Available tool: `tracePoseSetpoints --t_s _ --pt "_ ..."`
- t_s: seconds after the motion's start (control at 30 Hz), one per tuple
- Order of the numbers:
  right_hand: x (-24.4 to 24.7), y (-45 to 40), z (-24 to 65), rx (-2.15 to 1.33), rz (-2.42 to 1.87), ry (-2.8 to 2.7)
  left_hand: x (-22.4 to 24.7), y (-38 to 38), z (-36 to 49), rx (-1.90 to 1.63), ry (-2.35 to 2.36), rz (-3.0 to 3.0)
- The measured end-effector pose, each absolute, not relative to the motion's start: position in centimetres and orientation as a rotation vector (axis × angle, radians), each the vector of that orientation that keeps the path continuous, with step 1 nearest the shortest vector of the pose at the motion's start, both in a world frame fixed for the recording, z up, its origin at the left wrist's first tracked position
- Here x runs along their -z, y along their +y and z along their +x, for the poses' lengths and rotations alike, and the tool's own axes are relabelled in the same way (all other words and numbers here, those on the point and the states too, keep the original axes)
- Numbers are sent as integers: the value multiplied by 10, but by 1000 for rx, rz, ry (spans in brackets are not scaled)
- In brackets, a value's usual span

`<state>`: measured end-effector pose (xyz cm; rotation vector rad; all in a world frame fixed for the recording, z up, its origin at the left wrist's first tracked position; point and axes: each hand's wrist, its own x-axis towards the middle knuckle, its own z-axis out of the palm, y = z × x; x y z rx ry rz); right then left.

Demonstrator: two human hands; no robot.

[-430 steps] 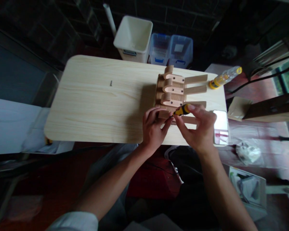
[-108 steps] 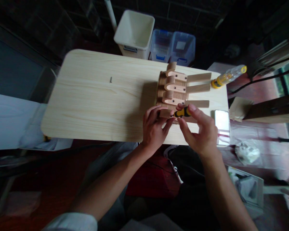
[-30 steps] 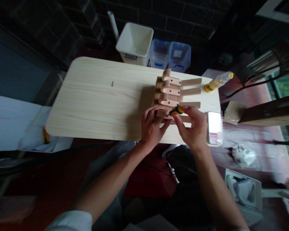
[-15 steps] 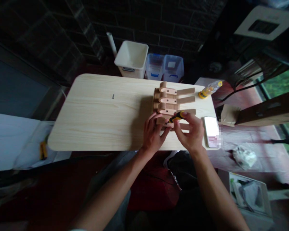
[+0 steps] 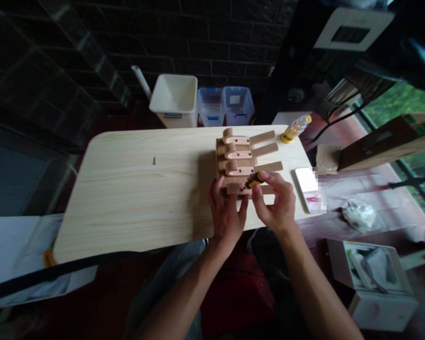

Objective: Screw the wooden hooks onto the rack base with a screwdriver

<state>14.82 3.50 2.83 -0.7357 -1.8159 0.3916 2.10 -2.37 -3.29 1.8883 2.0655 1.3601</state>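
A wooden assembly [image 5: 240,155] lies on the table, with several rounded pale pieces fixed across it by dark screws and flat wooden slats jutting out to the right. My left hand [image 5: 227,215] grips its near end, fingers and thumb around the nearest wooden piece. Pinched in my right hand [image 5: 276,200] is a black and yellow screwdriver [image 5: 254,180], tilted, its tip down at the nearest piece beside my left fingers. Whether the tip sits in a screw is too small to tell.
On the table [image 5: 127,198] lies a small dark metal piece [image 5: 154,161]. A phone [image 5: 307,189] and a clear bottle with yellow ends [image 5: 296,129] are at the right. Beyond the far edge stand a white bin [image 5: 175,99] and blue-tinted plastic boxes [image 5: 210,108].
The camera view has shifted and turned, so the table appears lower and tilted. Both hands stay at the near end of the assembly, with the screwdriver tip still on the nearest piece.
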Motion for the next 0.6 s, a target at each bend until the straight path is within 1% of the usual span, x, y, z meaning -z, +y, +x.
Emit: tracePoseSetpoints --t_s 0.43,0.6 --pt "-46 28 143 -388 -803 -1850 23 -26 7 -1097 2148 2078" --pt "-40 28 150 -408 -821 -1818 22 -24 11 -1110 2161 2085"
